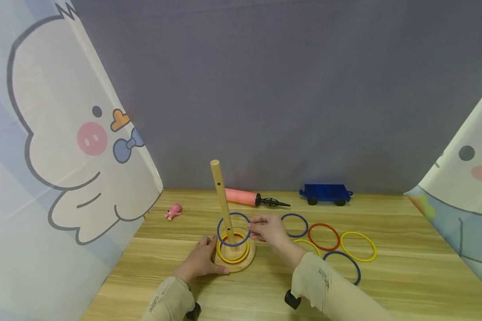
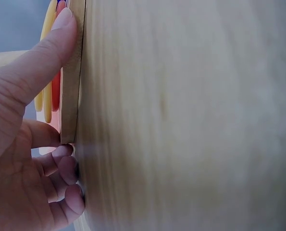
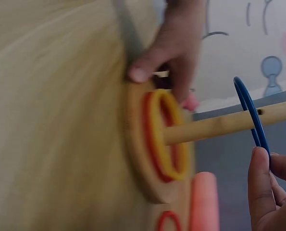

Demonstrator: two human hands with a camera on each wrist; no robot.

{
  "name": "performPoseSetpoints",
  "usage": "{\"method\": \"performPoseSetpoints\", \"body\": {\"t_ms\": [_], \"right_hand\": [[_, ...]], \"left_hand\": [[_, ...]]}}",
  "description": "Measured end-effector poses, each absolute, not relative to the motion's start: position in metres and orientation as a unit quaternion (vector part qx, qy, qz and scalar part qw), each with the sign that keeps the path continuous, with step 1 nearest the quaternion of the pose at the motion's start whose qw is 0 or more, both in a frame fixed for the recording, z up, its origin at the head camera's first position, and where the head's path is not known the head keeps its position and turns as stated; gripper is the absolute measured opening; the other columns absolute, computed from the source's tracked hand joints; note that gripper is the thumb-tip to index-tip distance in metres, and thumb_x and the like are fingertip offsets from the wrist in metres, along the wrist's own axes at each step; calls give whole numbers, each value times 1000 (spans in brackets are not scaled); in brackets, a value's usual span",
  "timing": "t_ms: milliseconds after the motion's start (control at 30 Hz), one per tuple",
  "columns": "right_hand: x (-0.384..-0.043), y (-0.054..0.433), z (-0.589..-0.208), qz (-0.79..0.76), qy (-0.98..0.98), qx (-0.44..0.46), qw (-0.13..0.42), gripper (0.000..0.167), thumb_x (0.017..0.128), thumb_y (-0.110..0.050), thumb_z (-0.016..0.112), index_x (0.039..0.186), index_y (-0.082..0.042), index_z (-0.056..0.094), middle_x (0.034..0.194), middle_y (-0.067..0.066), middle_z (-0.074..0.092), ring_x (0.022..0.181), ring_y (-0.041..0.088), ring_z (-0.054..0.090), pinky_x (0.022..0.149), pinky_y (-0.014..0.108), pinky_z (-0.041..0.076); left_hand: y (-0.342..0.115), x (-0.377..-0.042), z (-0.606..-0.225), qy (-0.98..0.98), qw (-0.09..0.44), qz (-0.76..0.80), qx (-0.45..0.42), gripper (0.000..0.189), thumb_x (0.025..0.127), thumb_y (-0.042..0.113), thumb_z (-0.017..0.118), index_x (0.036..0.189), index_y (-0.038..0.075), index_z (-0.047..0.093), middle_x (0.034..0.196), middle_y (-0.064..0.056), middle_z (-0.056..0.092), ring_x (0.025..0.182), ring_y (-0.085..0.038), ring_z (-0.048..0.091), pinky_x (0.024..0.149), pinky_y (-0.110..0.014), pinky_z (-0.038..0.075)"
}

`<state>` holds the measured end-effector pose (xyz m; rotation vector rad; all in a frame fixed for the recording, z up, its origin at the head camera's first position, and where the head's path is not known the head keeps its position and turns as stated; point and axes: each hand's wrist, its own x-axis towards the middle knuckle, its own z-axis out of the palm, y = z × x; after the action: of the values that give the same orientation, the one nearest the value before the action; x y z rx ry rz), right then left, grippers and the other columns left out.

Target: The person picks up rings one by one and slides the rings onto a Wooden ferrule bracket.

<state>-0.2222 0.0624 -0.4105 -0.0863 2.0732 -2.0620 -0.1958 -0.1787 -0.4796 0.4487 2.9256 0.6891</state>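
Observation:
A wooden peg stand with an upright post (image 1: 222,196) and a round base (image 1: 250,262) is on the table. My left hand (image 1: 201,259) grips the base's edge, thumb over the rim and fingers against the side. Between thumb and fingers, my right hand (image 1: 270,229) pinches a blue ring (image 3: 251,108). That ring encircles the post partway up, above the base. Yellow rings (image 2: 47,103) and a red ring (image 3: 149,139) lie around the post's foot on the base.
Right of the stand lie several loose rings, among them a red ring (image 1: 325,249), a yellow ring (image 1: 358,260) and a blue ring (image 1: 307,226). A pink hand pump (image 1: 241,196), a blue toy wagon (image 1: 325,192) and a pink figurine (image 1: 174,211) stand farther back.

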Motion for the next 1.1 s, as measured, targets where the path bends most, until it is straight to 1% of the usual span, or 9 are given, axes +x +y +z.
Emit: {"method": "performPoseSetpoints", "body": {"t_ms": [133, 200, 267, 400, 533, 767, 867, 1000, 1100], "right_hand": [[-220, 59, -442, -692, 712, -20, 114, 25, 90, 1, 66, 110, 16, 63, 91, 21, 68, 63, 16, 65, 70, 40, 56], [-219, 57, -452, -689, 716, -16, 111, 24, 90, 2, 66, 108, 17, 63, 93, 25, 67, 62, 15, 63, 68, 40, 56], [-218, 55, -459, -688, 718, -11, 108, 21, 89, 4, 66, 105, 17, 64, 92, 25, 67, 61, 15, 63, 67, 38, 56], [-216, 54, -468, -688, 718, -5, 103, 18, 88, 8, 66, 102, 18, 64, 87, 22, 68, 62, 17, 65, 65, 36, 56], [-213, 58, -468, -677, 730, -14, 93, 19, 86, 10, 66, 102, 19, 65, 86, 22, 69, 65, 21, 67, 65, 37, 56], [-206, 86, -455, -649, 754, -48, 88, 20, 89, 2, 66, 104, 15, 66, 92, 25, 67, 72, 34, 68, 67, 43, 56], [-200, 104, -450, -645, 759, -50, 80, 19, 90, 2, 65, 105, 15, 66, 92, 25, 67, 74, 36, 67, 67, 44, 56], [-191, 127, -445, -623, 778, -51, 66, 17, 90, 1, 66, 101, 14, 66, 89, 23, 67, 74, 36, 67, 67, 44, 56], [-184, 145, -445, -600, 796, -50, 63, 17, 89, 0, 68, 99, 13, 67, 86, 20, 67, 72, 34, 67, 65, 40, 56]], "left_hand": [[-178, -197, -483, 960, 51, 230, 151, 119, 61, 56, 88, 148, -6, 34, 105, -10, 43, 96, -26, 45, 85, -46, 42], [-178, -198, -484, 960, 55, 230, 149, 119, 62, 57, 87, 148, -6, 34, 107, -11, 43, 98, -27, 46, 86, -47, 42], [-177, -198, -484, 960, 57, 232, 150, 119, 62, 57, 87, 148, -6, 34, 109, -12, 44, 100, -27, 46, 87, -47, 42], [-176, -196, -484, 958, 58, 235, 153, 120, 62, 57, 86, 148, -8, 32, 110, -12, 44, 101, -28, 46, 87, -47, 42], [-176, -195, -483, 958, 55, 235, 158, 120, 63, 56, 86, 148, -8, 33, 108, -11, 44, 99, -27, 46, 86, -47, 42], [-176, -195, -480, 957, 55, 239, 157, 119, 63, 55, 87, 147, -9, 33, 107, -11, 43, 98, -26, 45, 85, -46, 42], [-177, -196, -478, 957, 56, 240, 155, 119, 63, 54, 87, 147, -9, 33, 108, -11, 44, 98, -26, 45, 85, -45, 42], [-178, -197, -477, 957, 60, 240, 149, 118, 63, 54, 87, 148, -9, 33, 109, -11, 44, 99, -26, 45, 86, -45, 42], [-179, -196, -476, 958, 63, 239, 145, 118, 64, 54, 87, 147, -9, 33, 109, -11, 43, 99, -26, 44, 86, -45, 41]]}}
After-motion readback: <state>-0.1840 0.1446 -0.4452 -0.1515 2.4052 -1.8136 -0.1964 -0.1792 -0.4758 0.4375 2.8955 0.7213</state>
